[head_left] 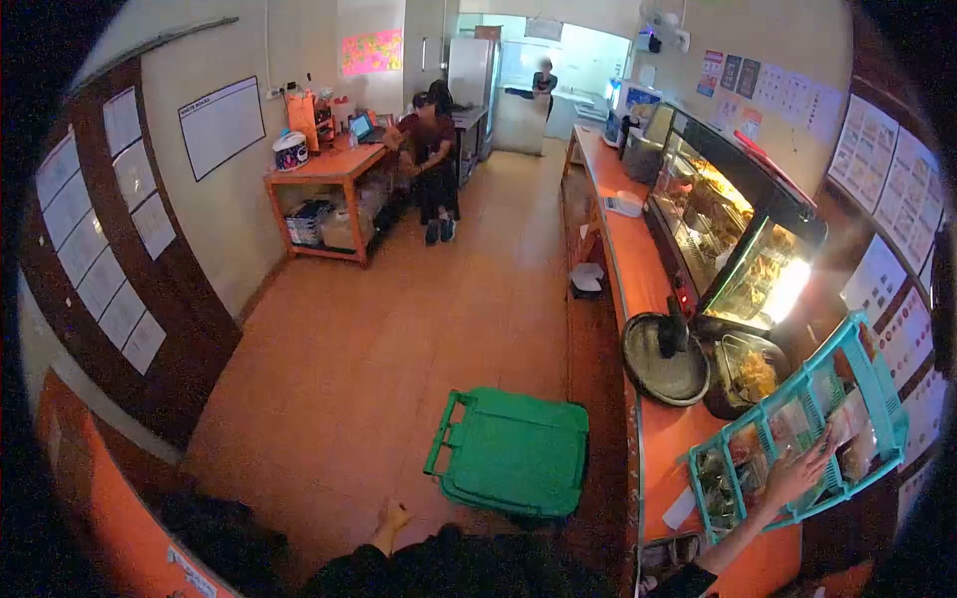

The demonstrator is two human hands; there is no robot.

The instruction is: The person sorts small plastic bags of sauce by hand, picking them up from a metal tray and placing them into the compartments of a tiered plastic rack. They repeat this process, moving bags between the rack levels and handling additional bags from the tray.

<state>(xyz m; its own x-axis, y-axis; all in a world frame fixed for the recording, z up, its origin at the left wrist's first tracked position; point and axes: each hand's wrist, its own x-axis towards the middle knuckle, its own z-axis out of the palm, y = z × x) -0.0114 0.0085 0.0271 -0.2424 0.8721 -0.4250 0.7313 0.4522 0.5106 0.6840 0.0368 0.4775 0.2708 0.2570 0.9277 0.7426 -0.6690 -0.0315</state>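
Observation:
My right hand [800, 474] reaches over a teal plastic basket [706, 460] on the orange counter. Its fingertips are on a clear plastic packet [849, 421] in the basket's upper part, and the fingers appear to grip its edge. Other packets [791, 423] fill the divided sections, some with green and some with reddish contents. Low in front of my body, my left hand [393, 522] hangs above the floor, fingers loosely apart, with nothing visible in it. The green bin lid [518, 453] lies to the right of that hand, not touching it.
Along the orange counter [620, 261] stand a lit glass food warmer [738, 214], a round dark tray [663, 374] and a container of fried food [753, 374]. A seated person [427, 149] is by an orange table [319, 169]; another person [544, 80] stands far back.

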